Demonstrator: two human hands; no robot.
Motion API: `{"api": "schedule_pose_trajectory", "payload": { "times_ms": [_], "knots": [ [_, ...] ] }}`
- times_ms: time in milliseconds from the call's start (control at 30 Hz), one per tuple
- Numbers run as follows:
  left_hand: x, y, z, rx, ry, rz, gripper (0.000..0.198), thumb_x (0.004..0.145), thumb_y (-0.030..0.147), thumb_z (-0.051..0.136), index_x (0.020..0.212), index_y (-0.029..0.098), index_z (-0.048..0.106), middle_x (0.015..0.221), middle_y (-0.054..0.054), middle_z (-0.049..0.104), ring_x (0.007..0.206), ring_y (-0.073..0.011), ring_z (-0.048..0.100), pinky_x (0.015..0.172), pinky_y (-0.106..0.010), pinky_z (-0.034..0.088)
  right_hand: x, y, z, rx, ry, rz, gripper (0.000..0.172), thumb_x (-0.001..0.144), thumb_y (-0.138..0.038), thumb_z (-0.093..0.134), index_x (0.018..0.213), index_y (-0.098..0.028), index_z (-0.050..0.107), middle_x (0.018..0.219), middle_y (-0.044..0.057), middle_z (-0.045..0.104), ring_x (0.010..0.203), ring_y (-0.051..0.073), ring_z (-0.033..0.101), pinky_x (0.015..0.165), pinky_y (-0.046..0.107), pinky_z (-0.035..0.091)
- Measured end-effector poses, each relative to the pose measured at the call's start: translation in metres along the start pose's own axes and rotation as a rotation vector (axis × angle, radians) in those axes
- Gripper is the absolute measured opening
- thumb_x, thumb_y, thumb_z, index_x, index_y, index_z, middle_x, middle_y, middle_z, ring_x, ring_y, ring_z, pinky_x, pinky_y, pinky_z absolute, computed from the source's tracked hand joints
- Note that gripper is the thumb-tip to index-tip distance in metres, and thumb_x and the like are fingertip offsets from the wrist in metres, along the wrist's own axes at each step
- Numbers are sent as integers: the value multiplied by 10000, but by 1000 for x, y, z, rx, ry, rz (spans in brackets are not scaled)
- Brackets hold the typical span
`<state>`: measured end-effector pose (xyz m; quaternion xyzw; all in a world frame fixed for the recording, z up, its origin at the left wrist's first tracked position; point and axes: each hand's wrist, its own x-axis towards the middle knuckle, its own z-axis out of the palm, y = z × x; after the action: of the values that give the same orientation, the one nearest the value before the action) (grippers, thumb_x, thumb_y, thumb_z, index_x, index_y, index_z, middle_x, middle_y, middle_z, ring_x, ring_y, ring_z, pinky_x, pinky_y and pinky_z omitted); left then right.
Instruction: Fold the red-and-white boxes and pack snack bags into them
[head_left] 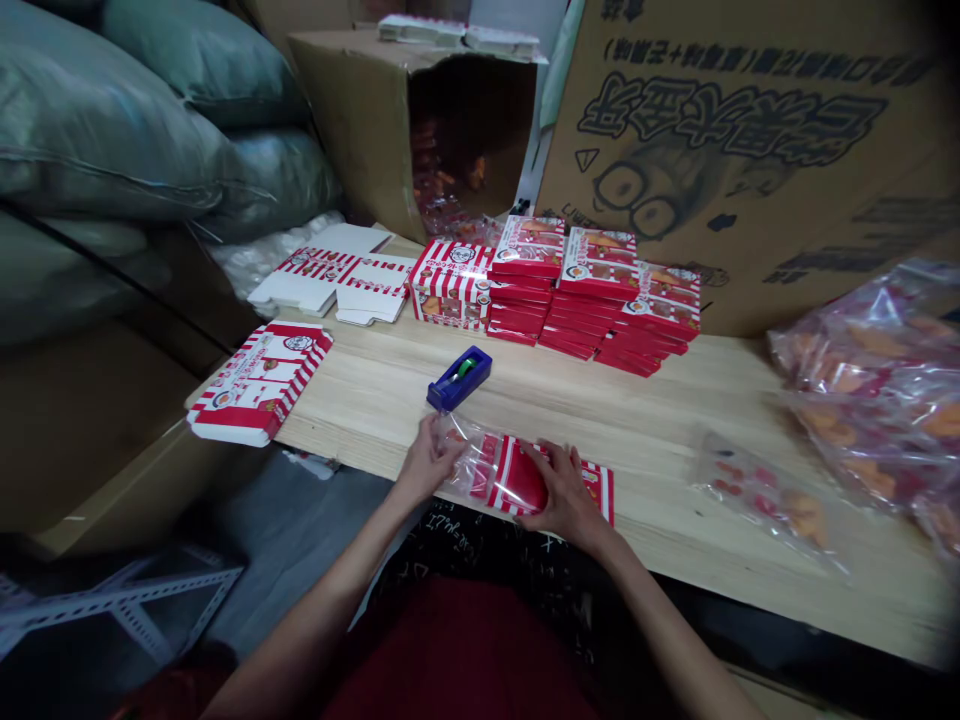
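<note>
far left: greenish sacks (82, 130), several, piled one on another.

counter (660, 440), pale wood grain, left end: one pile of flat printed cartons (259, 385), red and white. behind it, white-backed flat cartons (300, 285), in stacks side by side.

back, left of centre: brown cardboard box (352, 130), its open side turned to the counter, bagged pieces in its dark interior; more flat stacks lie on top.

front edge, left of centre: left hand (426, 460), grip pinching the left end of a clear bag (469, 450) between thumb and fingers. the bag runs rightward from this grip to the red-and-white carton (517, 475); whether its far end lies inside or over the carton, cannot tell.

just beyond the left hand: blue tape dispenser (459, 378), one, with green roll.

right of the bag: the same carton, lying flat under the right hand (566, 490), grip closed across its width, thumb toward the near edge, fingers toward the far edge.

behind: filled boxes (592, 290), red and white, stacked in rows. behind these, large printed cardboard (750, 150), lettering upside down.

right: single filled bag (772, 500), lying flat, orange and red contents.

far right: heap of filled bags (877, 390), similar contents.
</note>
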<state>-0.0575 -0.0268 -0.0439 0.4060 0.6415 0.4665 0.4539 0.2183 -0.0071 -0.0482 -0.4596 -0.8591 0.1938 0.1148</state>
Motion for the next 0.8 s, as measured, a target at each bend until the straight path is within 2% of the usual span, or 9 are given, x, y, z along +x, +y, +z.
{"api": "schedule_pose_trajectory", "payload": {
  "times_ms": [133, 233, 367, 500, 667, 800],
  "knots": [
    [-10, 26, -14, 151, 104, 179, 315, 905, 362, 660, 1162, 186, 706, 939, -68, 788, 817, -225, 753, 778, -324, 586, -3, -13, -3, 15, 111, -1, 1180, 632, -393, 854, 1624, -280, 226, 1505, 182, 370, 1457, 456, 355, 1228, 726, 39],
    [-25, 53, -1, 164, 83, 249, 280, 930, 331, 650, 1142, 185, 762, 1017, -87, 804, 884, -246, 758, 813, -340, 596, -1, -33, -6, 75, 224, -6, 1227, 624, -381, 853, 1633, -318, 158, 1510, 157, 343, 1448, 463, 355, 1227, 735, 22],
    [-44, 87, 28, 207, -53, 460, 290, 990, 276, 576, 1220, 218, 744, 1201, -103, 764, 1077, -259, 727, 982, -404, 569, 5, -59, -14, 163, 384, 30, 1251, 627, -369, 855, 1627, -361, 103, 1513, 138, 299, 1448, 461, 340, 1228, 737, 44],
    [-53, 103, 46, 298, -160, 612, 369, 1017, 265, 536, 1369, 232, 644, 1313, -126, 712, 1222, -280, 668, 1082, -470, 515, 6, -67, -19, 234, 510, 80, 1276, 641, -340, 851, 1632, -366, 46, 1490, 144, 305, 1417, 458, 349, 1206, 720, 201],
    [-48, 106, 57, 516, -288, 717, 549, 944, 268, 661, 1475, 217, 533, 1406, -174, 648, 1266, -344, 643, 1062, -543, 530, 2, -66, -16, 286, 633, 166, 1259, 678, -313, 842, 1642, -344, 33, 1459, 144, 315, 1368, 401, 390, 1156, 636, 371],
    [-40, 131, 53, 558, -495, 908, 538, 995, 125, 510, 1515, 259, 478, 1451, -113, 628, 1331, -256, 604, 1122, -456, 502, -7, -75, -29, 325, 790, 267, 1301, 701, -384, 834, 1647, -270, -53, 1422, 171, 347, 1329, 391, 427, 1110, 615, 431]
  ]
}}
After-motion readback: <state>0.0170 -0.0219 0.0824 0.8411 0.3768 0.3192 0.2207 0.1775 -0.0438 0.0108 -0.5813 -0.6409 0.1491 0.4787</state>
